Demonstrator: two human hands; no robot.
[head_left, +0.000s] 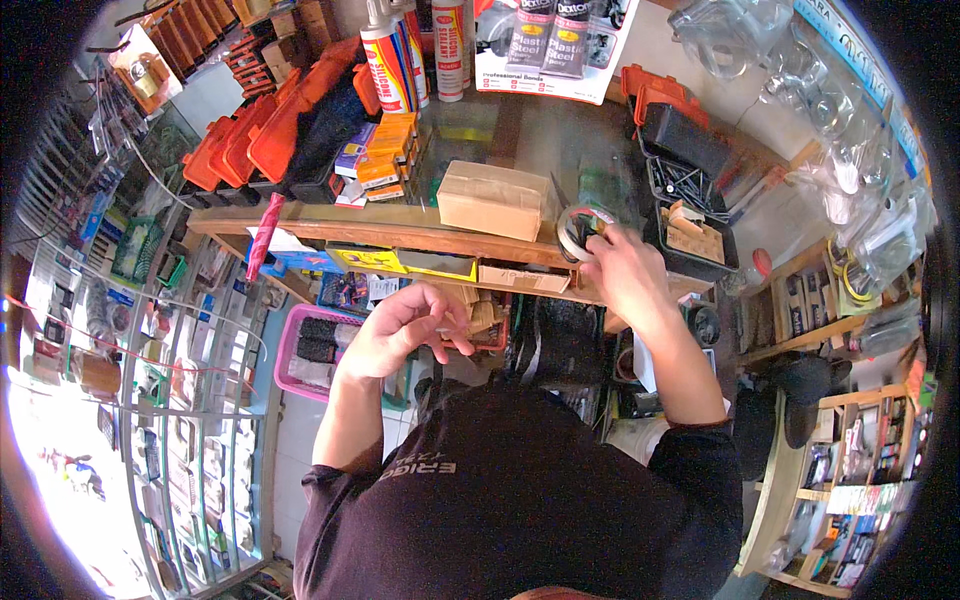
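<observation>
A roll of tape (pixel 574 236), pale with a hollow centre, stands tilted at the front edge of the counter. My right hand (pixel 622 262) is closed on its right side. In front of the counter, apart from it, my left hand (pixel 405 325) hangs with curled fingers, thumb and fingertips close together. A small whitish bit shows at those fingertips, too small to name. A closed brown cardboard box (pixel 492 200) rests on the counter just left of the tape.
Orange-lidded bins (pixel 270 135) and small orange boxes (pixel 388 155) stand on the counter's left. Sealant tubes (pixel 392 60) are behind. A black bin of screws (pixel 690 190) sits at the right. Below my left hand is a pink basket (pixel 284 350). Shelves (pixel 190 440) flank both sides.
</observation>
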